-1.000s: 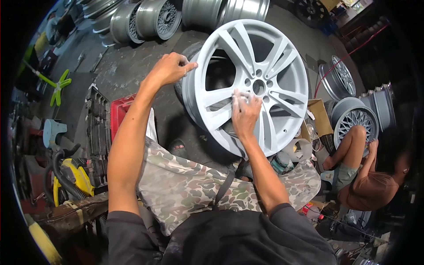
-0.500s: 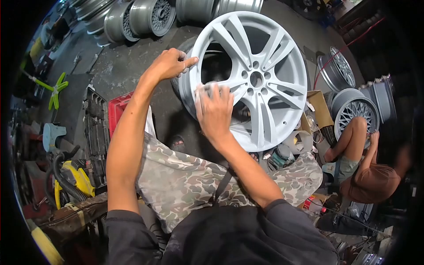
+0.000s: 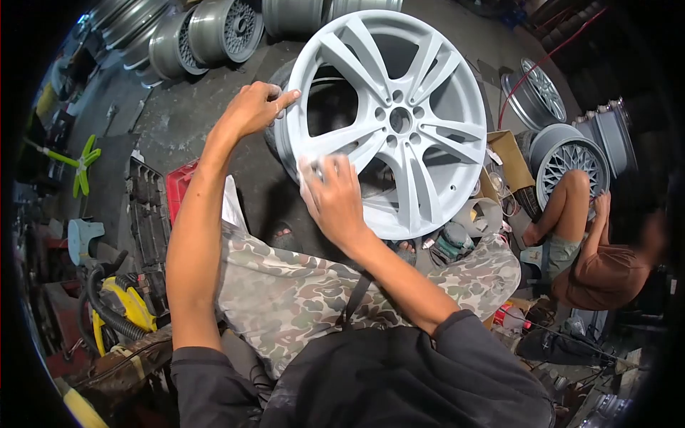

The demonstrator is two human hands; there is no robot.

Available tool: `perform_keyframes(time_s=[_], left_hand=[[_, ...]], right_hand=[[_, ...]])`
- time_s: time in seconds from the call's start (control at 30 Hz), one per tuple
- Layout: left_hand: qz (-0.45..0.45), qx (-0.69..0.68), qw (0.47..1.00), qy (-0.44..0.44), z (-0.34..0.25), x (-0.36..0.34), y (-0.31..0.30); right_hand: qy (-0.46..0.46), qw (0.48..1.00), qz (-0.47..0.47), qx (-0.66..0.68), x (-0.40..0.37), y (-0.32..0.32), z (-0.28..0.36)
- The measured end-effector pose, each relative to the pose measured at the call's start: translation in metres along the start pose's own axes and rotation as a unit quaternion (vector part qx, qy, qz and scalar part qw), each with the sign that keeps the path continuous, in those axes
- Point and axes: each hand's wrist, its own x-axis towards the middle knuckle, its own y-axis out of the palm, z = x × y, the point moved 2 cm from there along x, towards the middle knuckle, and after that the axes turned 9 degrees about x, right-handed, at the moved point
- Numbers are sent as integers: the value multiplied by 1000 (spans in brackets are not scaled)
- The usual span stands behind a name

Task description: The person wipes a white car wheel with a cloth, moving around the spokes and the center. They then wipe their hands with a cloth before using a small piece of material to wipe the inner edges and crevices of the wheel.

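Observation:
A large pale grey wheel rim (image 3: 409, 207) with paired spokes is tilted in front of me, face up. My left hand (image 3: 258, 108) grips its left edge, thumb on the lip and fingers down the outer side. Lower on the same edge, my right hand (image 3: 332, 200) presses a whitish piece, perhaps a sanding sheet or cloth, against the rim's face; its fingertips are smeared by motion. Beneath the rim, part of another dark round thing shows at the left.
Several silver rims (image 3: 227, 32) stand at the back left, more at the right. A person in a brown shirt (image 3: 606, 274) crouches beside a mesh rim (image 3: 571, 167). A red crate (image 3: 178, 187), a yellow tool (image 3: 127, 305) and a cardboard box (image 3: 510, 160) lie around.
The view has shifted slightly, so the rim and both hands appear further left. My right hand is a little lower on the rim's left edge. My left hand keeps its hold.

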Motion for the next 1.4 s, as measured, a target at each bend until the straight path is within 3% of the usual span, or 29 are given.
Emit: perform_keyframes(time_s=[0.07, 0.17, 0.3, 0.4, 0.5, 0.6, 0.77, 0.87, 0.93, 1.0, 1.07, 1.2, 1.33, 1.4], left_hand=[[1, -4, 1000, -1, -4, -1, 0], [-21, -8, 1000, 3, 0, 1, -1], [-41, -3, 999, -4, -4, 11, 2], [-115, -15, 993, 7, 1, 22, 12], [-111, -45, 993, -17, -3, 27, 15], [-154, -49, 987, -1, -6, 31, 28], [-228, -47, 971, 54, -11, 32, 43], [-232, -61, 971, 23, -19, 35, 52], [-233, -62, 970, 21, -21, 31, 54], [-268, -72, 960, 39, -23, 31, 54], [-279, -69, 957, 48, -21, 35, 54], [-266, -74, 960, 40, -22, 33, 56], [-269, -69, 960, 32, -22, 31, 55], [-269, -61, 961, 34, -20, 31, 54]], right_hand=[[-54, 998, 13, 35, -37, -13, -8], [-52, 998, 36, 17, -74, -29, -38], [33, 999, -1, -18, -44, -44, -89], [-1, 999, -4, 35, -40, -35, -82], [-47, 995, 36, 85, -68, -38, -39], [-14, 993, 79, 91, -101, -57, -33], [137, 976, 170, 25, -138, -104, -81], [187, 961, 166, 118, -112, -59, -68], [179, 959, 158, 155, -69, -44, -38], [194, 956, 145, 167, -74, -44, -43], [143, 968, 189, 80, -104, -69, -69], [188, 950, 247, -35, -116, -93, -88], [163, 969, 161, 92, -78, -41, -67], [232, 944, 188, 142, -72, -34, -72]])
